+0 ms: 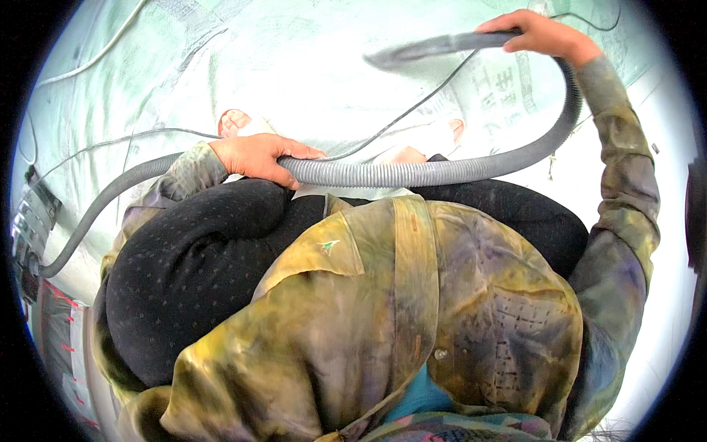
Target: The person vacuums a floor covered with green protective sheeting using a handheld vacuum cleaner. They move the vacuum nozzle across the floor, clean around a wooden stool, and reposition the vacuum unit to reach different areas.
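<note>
A grey ribbed vacuum hose [412,174] runs across my lap and bends up at the right in a wide curve. My left hand [258,158] is closed round the hose, thumb beneath it and fingers along its upper side. Far to the right, my right hand [541,37] grips the hose's end at a long narrow nozzle [434,49]. The nozzle points left over a pale green sheet [294,66]; its slanted tip is slightly blurred. From my left hand, the hose goes on to a dark machine [35,214] at the left edge.
A thin dark cable [412,107] passes under the nozzle and on behind my left hand. Another pale cable [96,57] lies at the far left. My bare feet [235,121] show beyond my bent, black-clad legs [199,272]. A red-marked grey and white object [66,346] stands at lower left.
</note>
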A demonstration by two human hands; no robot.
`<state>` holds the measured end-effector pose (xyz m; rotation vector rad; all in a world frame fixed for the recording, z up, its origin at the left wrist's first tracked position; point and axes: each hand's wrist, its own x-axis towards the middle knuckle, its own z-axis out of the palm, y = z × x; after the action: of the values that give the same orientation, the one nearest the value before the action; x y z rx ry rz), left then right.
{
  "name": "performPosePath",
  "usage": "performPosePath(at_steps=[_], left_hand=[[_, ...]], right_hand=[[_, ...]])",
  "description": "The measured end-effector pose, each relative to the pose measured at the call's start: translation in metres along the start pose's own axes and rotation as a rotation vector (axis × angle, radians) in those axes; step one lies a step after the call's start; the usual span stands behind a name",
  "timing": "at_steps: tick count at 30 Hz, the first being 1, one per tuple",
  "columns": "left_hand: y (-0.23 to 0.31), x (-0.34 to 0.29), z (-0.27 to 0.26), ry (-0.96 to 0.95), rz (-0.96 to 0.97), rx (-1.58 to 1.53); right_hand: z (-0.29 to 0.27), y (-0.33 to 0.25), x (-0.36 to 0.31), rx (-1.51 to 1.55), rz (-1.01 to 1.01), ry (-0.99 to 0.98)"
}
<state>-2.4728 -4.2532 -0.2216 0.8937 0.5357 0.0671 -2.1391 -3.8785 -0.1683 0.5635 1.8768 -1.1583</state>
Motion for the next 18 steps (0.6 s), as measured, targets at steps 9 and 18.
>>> performPosePath(at_steps=[9, 18], left_hand=[[0.000, -0.003, 0.003, 0.040, -0.052, 0.150], [0.006, 0.002, -0.003, -0.052, -0.074, 0.149]], right_hand=[[0.012, -0.013, 0.000, -0.081, 0.010, 0.013], [0.050, -0.005, 0.013, -0.040, -0.045, -0.043]])
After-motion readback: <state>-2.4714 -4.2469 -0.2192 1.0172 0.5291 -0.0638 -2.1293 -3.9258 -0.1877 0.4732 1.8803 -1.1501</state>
